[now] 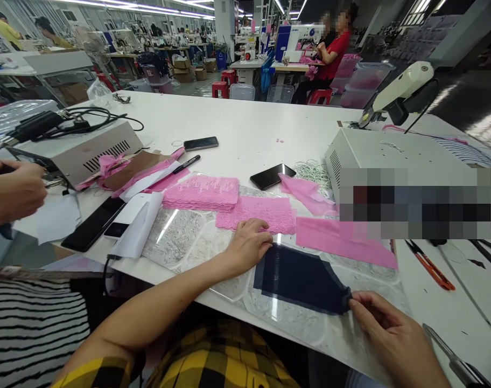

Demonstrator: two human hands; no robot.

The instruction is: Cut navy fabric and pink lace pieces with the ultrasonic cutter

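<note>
A dark navy sheer fabric piece (302,277) lies flat on a clear textured mat (181,237) at the table's near edge. My left hand (249,245) presses down on its left end with the fingers spread on the cloth. My right hand (386,328) pinches its right corner between thumb and fingers. Just beyond my left hand lie a flat pink lace piece (255,213), a folded stack of pink lace (201,193), and a plain pink fabric strip (342,240).
Two black phones (272,175) (201,143), a pen (187,163) and rubber bands (312,171) lie on the white table (245,124). Grey machine boxes stand left (84,151) and right (391,151). Orange-handled snips (431,267) lie at right. Another person's hand (13,191) is at far left.
</note>
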